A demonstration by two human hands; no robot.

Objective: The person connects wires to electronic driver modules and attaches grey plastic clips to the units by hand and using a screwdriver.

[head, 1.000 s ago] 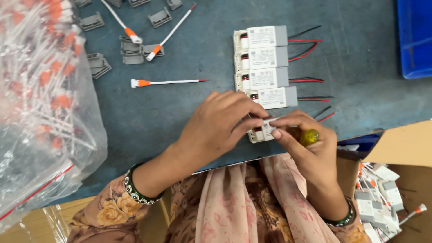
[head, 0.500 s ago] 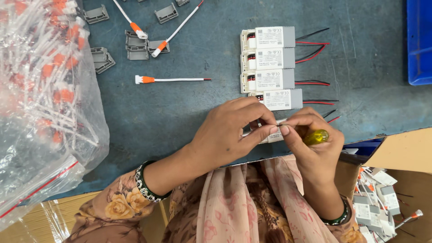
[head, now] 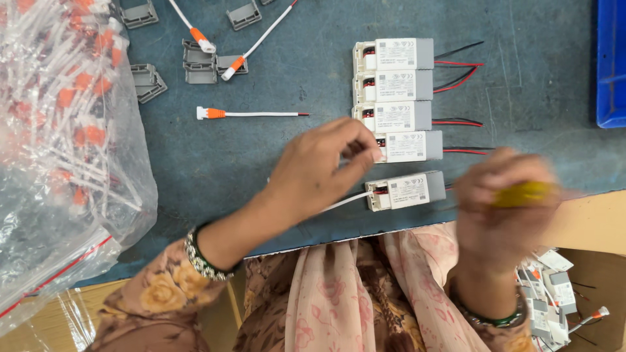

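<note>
My left hand [head: 313,173] reaches over the blue-grey table [head: 248,156]. Its pinched fingertips are at the left end of the lowest white-and-grey driver box [head: 411,146] in a stacked row of such boxes [head: 394,85] with red and black leads. Just below, apart from the row, another driver box [head: 407,190] lies near the table edge. A thin white cable [head: 342,201] runs from it under my left hand. My right hand [head: 499,208], blurred by motion, is right of this box and shut on a yellow-handled screwdriver [head: 525,193].
A clear plastic bag [head: 59,130] full of white cables with orange connectors fills the left side. Loose cables [head: 251,114] and several grey clip covers [head: 199,62] lie at the top. A blue bin [head: 611,58] is top right, and a cardboard box of parts [head: 554,293] bottom right.
My hands have parted and let go of the driver box, which now lies near the table edge. My right hand swung right with the screwdriver. My left hand moved up to the row.
</note>
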